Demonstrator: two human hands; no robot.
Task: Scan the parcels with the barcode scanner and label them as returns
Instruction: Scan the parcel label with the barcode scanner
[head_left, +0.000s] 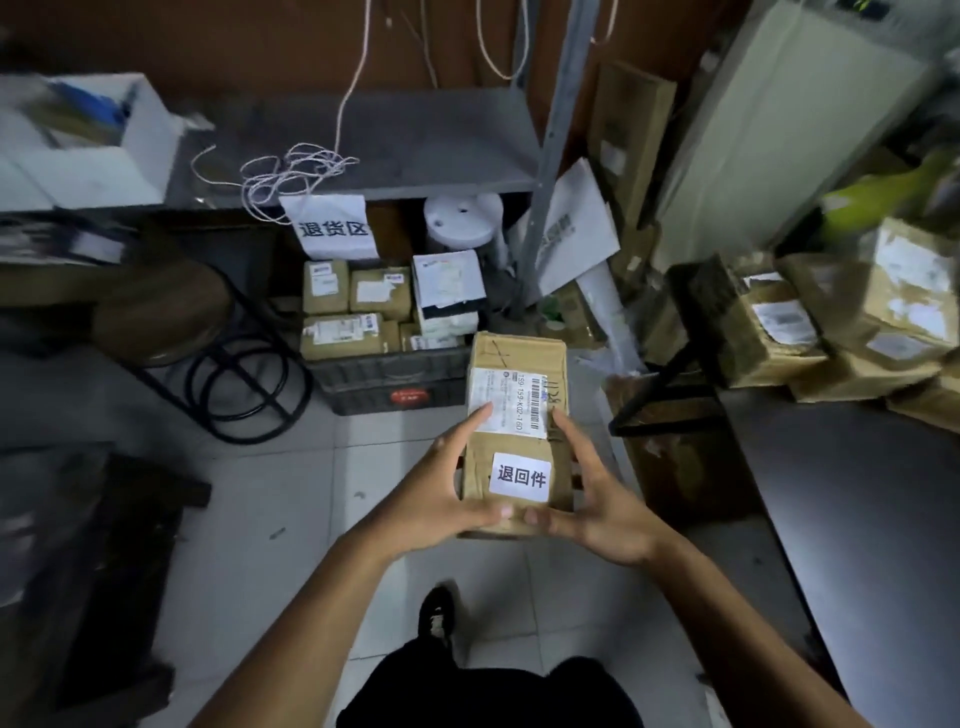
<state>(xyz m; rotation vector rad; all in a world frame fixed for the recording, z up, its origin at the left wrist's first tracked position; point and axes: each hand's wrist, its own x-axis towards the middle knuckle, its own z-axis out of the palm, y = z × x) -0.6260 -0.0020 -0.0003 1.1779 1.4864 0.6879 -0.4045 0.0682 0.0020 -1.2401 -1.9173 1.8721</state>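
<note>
You have the box (514, 431) up in the air in front of you, over the floor (270, 499), with both hands on it. Your left hand (447, 499) holds the left side, with one finger lying across the shipping label (506, 402) and the thumb curled over the near end. Your right hand (597, 499) holds the right side the same way, fingers spread along the edge and thumb on the near end. The white return sticker (521, 477) is already on top of the box, so this one looks done and ready to put away. The dark crate (389, 376) sits on the floor just past the box, under the sign (332, 228) that hangs from the shelf (395, 140). It is nearly full of small boxes. I think the best spot is on top of them, near the front. Keep both hands on until the box sits flat. Set it down softly, sticker side up, so you can read it later. Do not drop it, or it may slide off the pile and onto the floor. Watch the black cable (244, 389) lying left of the crate as you step in. More boxes wait on the table (857, 519) at your right. I cannot see the scanner anywhere here.
</note>
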